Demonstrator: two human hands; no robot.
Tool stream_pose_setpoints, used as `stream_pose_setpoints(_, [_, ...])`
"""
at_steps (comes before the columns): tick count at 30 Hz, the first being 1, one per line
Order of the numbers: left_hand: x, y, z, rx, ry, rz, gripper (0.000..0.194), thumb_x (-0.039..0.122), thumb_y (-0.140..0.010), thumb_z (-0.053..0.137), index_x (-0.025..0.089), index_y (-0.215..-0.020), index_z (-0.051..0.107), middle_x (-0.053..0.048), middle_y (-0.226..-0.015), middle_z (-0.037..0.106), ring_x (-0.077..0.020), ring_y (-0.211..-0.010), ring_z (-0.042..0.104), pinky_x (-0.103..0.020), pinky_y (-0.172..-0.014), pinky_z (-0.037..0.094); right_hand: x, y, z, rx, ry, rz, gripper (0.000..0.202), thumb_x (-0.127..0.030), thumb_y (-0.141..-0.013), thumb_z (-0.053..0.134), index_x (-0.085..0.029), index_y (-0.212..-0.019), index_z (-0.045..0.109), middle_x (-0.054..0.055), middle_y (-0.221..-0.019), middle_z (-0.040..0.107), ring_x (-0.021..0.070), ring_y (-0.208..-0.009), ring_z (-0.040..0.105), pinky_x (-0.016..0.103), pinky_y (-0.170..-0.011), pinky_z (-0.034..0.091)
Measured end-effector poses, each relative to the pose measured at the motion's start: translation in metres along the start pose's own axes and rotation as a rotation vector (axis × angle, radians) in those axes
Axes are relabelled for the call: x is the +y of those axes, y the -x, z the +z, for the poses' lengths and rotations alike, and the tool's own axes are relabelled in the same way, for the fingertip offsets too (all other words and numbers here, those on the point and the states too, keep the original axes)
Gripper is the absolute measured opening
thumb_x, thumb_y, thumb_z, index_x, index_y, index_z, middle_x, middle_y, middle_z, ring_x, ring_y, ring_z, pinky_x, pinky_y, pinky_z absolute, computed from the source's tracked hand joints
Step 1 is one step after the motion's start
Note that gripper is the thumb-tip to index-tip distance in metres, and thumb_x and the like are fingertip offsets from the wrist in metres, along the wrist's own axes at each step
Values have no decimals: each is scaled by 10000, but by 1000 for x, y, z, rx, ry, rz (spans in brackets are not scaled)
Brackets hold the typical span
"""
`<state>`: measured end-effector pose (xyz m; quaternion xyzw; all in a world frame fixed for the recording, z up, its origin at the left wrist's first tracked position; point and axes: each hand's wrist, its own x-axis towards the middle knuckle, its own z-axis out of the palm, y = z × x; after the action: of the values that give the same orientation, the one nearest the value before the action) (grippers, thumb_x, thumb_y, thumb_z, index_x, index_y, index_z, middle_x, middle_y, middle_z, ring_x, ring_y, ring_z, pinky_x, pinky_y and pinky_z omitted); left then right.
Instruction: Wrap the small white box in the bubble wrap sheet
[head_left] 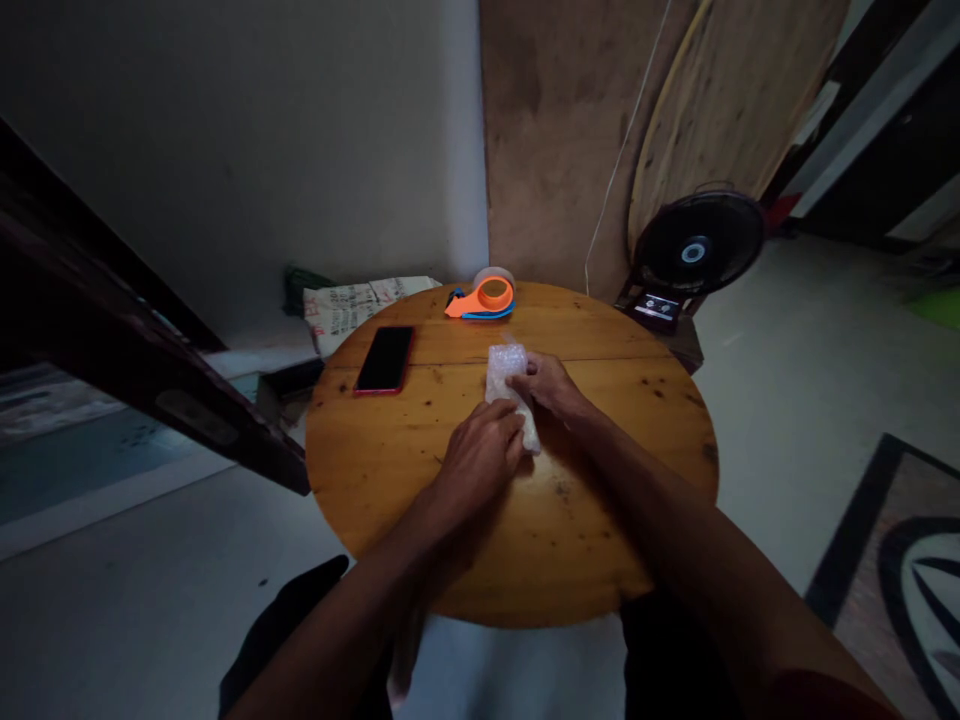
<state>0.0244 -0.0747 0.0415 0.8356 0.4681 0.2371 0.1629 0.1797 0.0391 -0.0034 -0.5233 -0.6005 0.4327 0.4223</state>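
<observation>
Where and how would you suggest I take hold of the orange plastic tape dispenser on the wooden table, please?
I'd grip the orange plastic tape dispenser by its rounded end, coming from the right: its narrow nose points left, and that broad ring likely offers a fuller, steadier hold.

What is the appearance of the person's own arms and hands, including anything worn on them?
The left hand and the right hand are bare, with no gloves, rings or watch visible. The left forearm shows no sleeve; the right forearm is bare up to a dark reddish cloth sleeve near the bottom edge.
</observation>
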Motion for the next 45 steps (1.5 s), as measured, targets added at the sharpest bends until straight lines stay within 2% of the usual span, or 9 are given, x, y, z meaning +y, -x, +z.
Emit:
stream_pose_setpoints(8, [-7,-5,0,-6,107,-122,221,214,-857,506,231,-996,677,-43,-1031,684,-203,-971,608,-340,-889,494,-21,9,0,-102,-141,-34,211,-288,-612,666,-168,-768,591,-26,-704,608,105,-629,518,213,-590,423])
stream_pose_setpoints(15, [-13,-5,8,38,169,-118,259,212,-843,514,240,-1037,683,-41,-1100,675,-204,-1021,604,-345,-939,484,-42,17,-12,-216,-161,-35,214,-271,-599,680,-158,-769,615,-27,-682,618,107,-612,517,221,-593,416])
stream_pose_setpoints(22, [-7,2,11,145,127,-153,281,219,-842,524,252,-1081,667,-54,-1185,536,-198,-1065,560,-329,-939,472,-62,23,-23,-368,-69,-2,181,-290,-598,676,-147,-694,625,-16,-631,603,105,-579,491,223,-569,386])
stream_pose_setpoints(25, [-6,5,12,197,93,-225,246,255,-824,556,207,-1059,614,-72,-1107,536,-213,-1033,554,-345,-922,471,-65,34,-22,-326,-47,-50,173,-284,-589,683,-162,-677,598,-24,-637,591,113,-608,496,230,-598,394])
stream_pose_setpoints(29, [-10,4,15,254,109,-335,249,323,-785,627,187,-978,550,-75,-1030,555,-232,-1028,553,-362,-923,465,-64,54,-16,-157,-30,-77,185,-286,-563,670,-178,-667,561,-49,-618,544,104,-596,468,222,-578,375])
stream_pose_setpoints(32, [-17,3,18,294,185,-372,437,363,-738,684,170,-1092,517,-105,-1113,546,-257,-1090,547,-375,-940,464,-64,67,-12,-84,13,-86,178,-295,-560,650,-183,-646,541,-63,-586,513,95,-564,438,216,-545,356])
stream_pose_setpoints(36, [-26,1,20,334,279,-283,696,340,-735,699,164,-1336,396,-148,-1313,470,-285,-1238,477,-403,-1022,425,-61,79,-8,-42,123,-130,112,-238,-570,620,-177,-655,582,-58,-595,540,102,-568,458,212,-532,357])
stream_pose_setpoints(40, [-33,-2,21,295,307,-123,507,218,-750,668,180,-1230,510,-97,-1216,537,-245,-1191,492,-365,-1018,418,-54,87,-6,-23,245,-232,142,-166,-568,564,-175,-691,635,-25,-667,621,137,-635,543,235,-601,414])
stream_pose_setpoints(45, [-38,-2,22,270,316,-95,233,228,-771,662,174,-981,577,-62,-1020,553,-203,-967,536,-310,-841,460,-51,98,-5,-24,380,-307,228,-156,-643,525,-176,-789,699,24,-783,706,173,-724,621,276,-702,462])
